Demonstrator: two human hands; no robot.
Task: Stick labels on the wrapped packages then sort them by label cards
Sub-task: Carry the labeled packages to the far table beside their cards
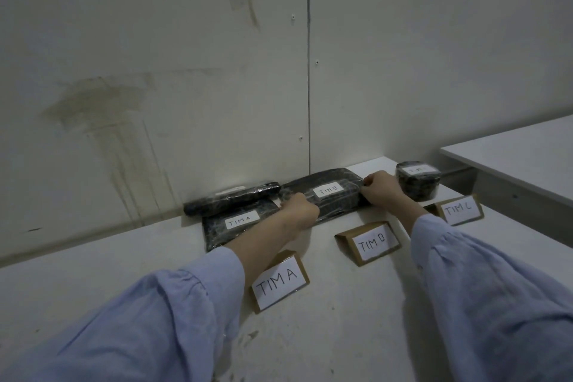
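A black wrapped package labelled TIM B (328, 195) lies against the wall behind the TIM B card (373, 242). My left hand (299, 211) grips its left end and my right hand (379, 187) grips its right end. To the left lie a flat package labelled TIM A (238, 223) and a rolled black package (231, 198) behind it, both beyond the TIM A card (280, 281). A small round package (417, 180) with a white label stands behind the TIM C card (459, 209).
The white table (341, 319) meets a stained wall (186, 87) at the back. A second white table (521, 152) stands to the right, slightly higher, with a gap between the two.
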